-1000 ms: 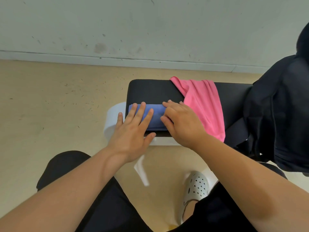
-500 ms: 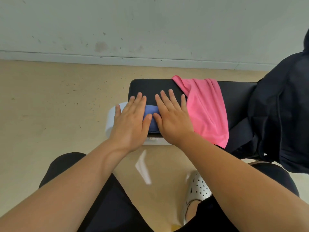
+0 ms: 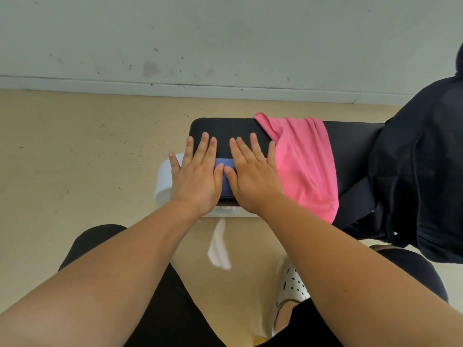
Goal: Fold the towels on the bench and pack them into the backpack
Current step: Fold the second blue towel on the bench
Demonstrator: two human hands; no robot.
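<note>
Flattening beside the backpack (image 3: 426, 171), at the surface's (image 3: 220, 127) left end.
Could knock the draped pink towel (image 3: 305, 166) off the near edge; right hand (image 3: 253, 181) and left hand (image 3: 198, 179) flat, fingers (image 3: 205, 149) straight, gripping nothing, on the blue towel (image 3: 226, 190), apt to spring open.

Single wide-angle view from my head: it faces forward and steeply down, close above the near edge of the worktop (image 3: 220, 128), with floor (image 3: 75, 146) and wall (image 3: 225, 33) beyond.

Under the hands (image 3: 225, 176), the blue towel (image 3: 225, 181) is soft matt cloth on a smooth, faintly sheened black padded worktop (image 3: 220, 128). Right of them, the pink towel (image 3: 305, 166) is thin matt cloth; the backpack (image 3: 421, 171) beyond is dull black fabric.
</note>
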